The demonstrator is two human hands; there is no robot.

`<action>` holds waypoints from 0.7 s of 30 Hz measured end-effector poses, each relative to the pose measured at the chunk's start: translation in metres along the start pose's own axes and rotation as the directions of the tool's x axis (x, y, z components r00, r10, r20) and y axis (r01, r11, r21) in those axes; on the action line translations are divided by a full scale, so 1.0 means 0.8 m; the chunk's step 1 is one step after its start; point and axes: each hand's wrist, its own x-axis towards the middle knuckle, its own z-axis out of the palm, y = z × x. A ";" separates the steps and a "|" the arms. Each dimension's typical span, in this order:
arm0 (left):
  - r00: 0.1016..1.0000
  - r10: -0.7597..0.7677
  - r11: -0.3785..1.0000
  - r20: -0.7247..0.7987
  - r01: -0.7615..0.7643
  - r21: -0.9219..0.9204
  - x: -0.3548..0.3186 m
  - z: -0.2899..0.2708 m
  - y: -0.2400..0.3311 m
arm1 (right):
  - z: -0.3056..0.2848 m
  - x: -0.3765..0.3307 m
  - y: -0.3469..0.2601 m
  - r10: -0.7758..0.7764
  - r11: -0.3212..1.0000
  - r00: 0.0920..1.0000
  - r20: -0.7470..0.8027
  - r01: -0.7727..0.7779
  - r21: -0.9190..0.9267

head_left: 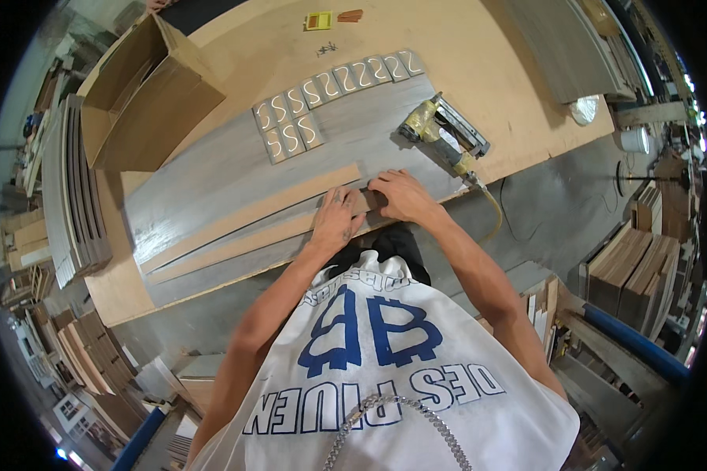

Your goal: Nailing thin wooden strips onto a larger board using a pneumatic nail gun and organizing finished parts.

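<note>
My left hand (338, 217) is curled over the right end of the nearer of two long thin wood strips (247, 243), gripping it. Just right of it, my right hand (403, 196) closes its fingers around the end of a small grey-brown wood block (364, 202). Partly covered by both hands, the block's join with the strip cannot be made out. Slightly farther back runs the second wood strip (275, 202), almost parallel. Both strips rest on a long grey panel (188, 184). At its far edge sit several small grey blocks (314, 90) with white glue squiggles.
A nail gun (440, 133) with a hose (491, 208) lies on the panel's right end. An open cardboard box (165, 102) stands at the left of the worktable (495, 86). Stacked panels (565, 47) lie far right; a yellow tray (319, 21) sits at the back.
</note>
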 end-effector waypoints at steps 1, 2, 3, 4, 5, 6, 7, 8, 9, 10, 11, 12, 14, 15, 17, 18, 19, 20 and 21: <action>1.000 0.000 1.000 -0.014 0.000 -0.008 0.000 0.000 0.000 | 0.002 -0.003 -0.001 0.013 1.000 1.000 -0.009 -0.013 0.009; 1.000 -0.001 1.000 -0.027 0.000 -0.016 0.000 0.001 0.001 | 0.005 -0.006 -0.004 0.021 1.000 0.999 -0.036 -0.021 -0.014; 1.000 0.012 1.000 -0.014 -0.012 -0.011 0.001 0.001 0.000 | 0.006 -0.008 -0.005 0.028 0.999 0.997 -0.066 -0.031 -0.038; 0.999 0.009 1.000 -0.036 -0.009 -0.018 0.000 0.001 0.000 | 0.008 -0.014 -0.009 0.041 0.999 0.996 -0.077 -0.044 -0.030; 0.998 0.004 1.000 -0.059 -0.006 -0.026 -0.001 0.001 -0.001 | 0.012 -0.023 -0.016 0.209 0.961 0.976 -0.065 -0.192 0.199; 0.999 0.017 1.000 -0.050 -0.018 -0.023 0.001 0.002 0.000 | 0.016 -0.031 -0.021 0.362 0.852 0.932 -0.017 -0.323 0.411; 0.998 0.012 1.000 -0.063 -0.012 -0.010 -0.001 0.002 0.000 | 0.029 -0.039 -0.025 0.369 0.847 0.929 -0.020 -0.328 0.419; 0.997 0.006 1.000 -0.076 -0.006 0.002 -0.002 0.002 0.000 | 0.048 -0.045 -0.028 0.414 0.746 0.908 -0.068 -0.296 0.597; 0.998 0.011 1.000 -0.066 -0.011 0.002 -0.002 0.001 0.002 | 0.055 -0.049 -0.035 0.467 0.617 0.878 -0.103 -0.240 0.749; 0.999 -0.012 1.000 -0.053 0.011 -0.008 -0.001 0.000 0.004 | 0.060 -0.051 -0.040 0.474 0.612 0.875 -0.102 -0.243 0.753; 0.999 -0.035 0.999 -0.040 0.035 -0.017 -0.001 -0.002 0.006 | 0.065 -0.053 -0.044 0.521 0.528 0.847 -0.101 -0.228 0.818; 0.999 -0.036 0.999 -0.036 0.035 -0.016 -0.001 -0.002 0.006 | 0.064 -0.052 -0.049 0.563 0.442 0.821 -0.092 -0.205 0.873; 0.998 -0.046 0.999 -0.037 0.046 0.003 -0.001 -0.004 0.007 | 0.065 -0.049 -0.054 0.561 0.467 0.821 -0.102 -0.213 0.858; 0.998 -0.045 0.999 -0.036 0.046 0.004 0.000 -0.003 0.008 | 0.067 -0.047 -0.054 0.559 0.439 0.823 -0.101 -0.191 0.878; 0.999 -0.037 0.998 -0.036 0.039 0.046 0.001 -0.003 0.008 | 0.068 -0.046 -0.054 0.555 0.411 0.826 -0.101 -0.167 0.896; 0.999 -0.039 0.998 -0.035 0.041 0.043 0.003 -0.006 0.011 | 0.062 -0.045 -0.057 0.572 0.375 0.818 -0.066 -0.189 0.908; 0.998 -0.061 0.997 -0.004 0.062 0.037 0.004 -0.009 0.014 | 0.059 -0.044 -0.059 0.587 0.338 0.809 -0.031 -0.210 0.918; 0.996 -0.083 0.996 0.028 0.082 0.030 0.006 -0.011 0.016 | 0.058 -0.043 -0.059 0.587 0.338 0.809 -0.028 -0.214 0.916; 0.996 -0.086 0.996 0.024 0.086 0.029 0.006 -0.011 0.017 | 0.057 -0.042 -0.060 0.596 0.338 0.802 -0.030 -0.217 0.916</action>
